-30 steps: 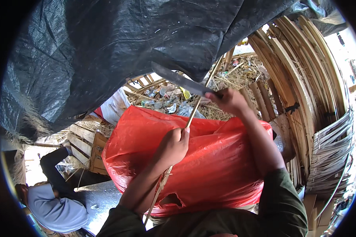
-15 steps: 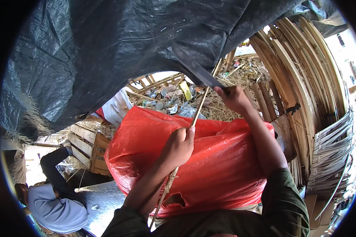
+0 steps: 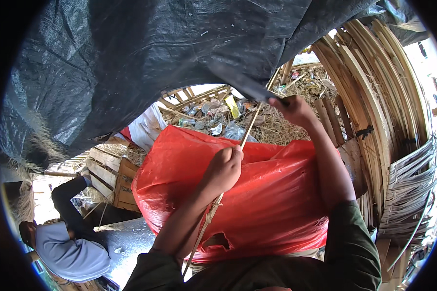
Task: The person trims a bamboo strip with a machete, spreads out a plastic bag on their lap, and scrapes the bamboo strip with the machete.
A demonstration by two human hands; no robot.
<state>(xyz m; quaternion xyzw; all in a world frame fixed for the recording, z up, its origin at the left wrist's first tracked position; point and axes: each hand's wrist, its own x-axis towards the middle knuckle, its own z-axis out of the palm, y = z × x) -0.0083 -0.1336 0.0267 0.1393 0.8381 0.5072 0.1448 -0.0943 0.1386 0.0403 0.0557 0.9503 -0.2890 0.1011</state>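
My left hand is closed round a long, thin bamboo strip, which slants from my lap up toward the dark tarp. Higher and to the right, my right hand grips the dark handle of a machete. Its blade points up and left, blurred by motion, and crosses the strip near the handle; whether it touches the strip I cannot tell. A red plastic sheet with a torn hole covers my lap beneath both hands. Below my left hand, the strip's lower part looks frayed and knotted.
A dark tarp hangs low ahead. Litter and straw cover the ground beyond the sheet. Long wooden slats and a bundle of thin strips stand on the right. A person in a grey top sits at lower left near a wooden crate.
Both hands have shifted slightly upward in the view, the right one also a little to the right with the machete. The grips on the strip and handle are unchanged.
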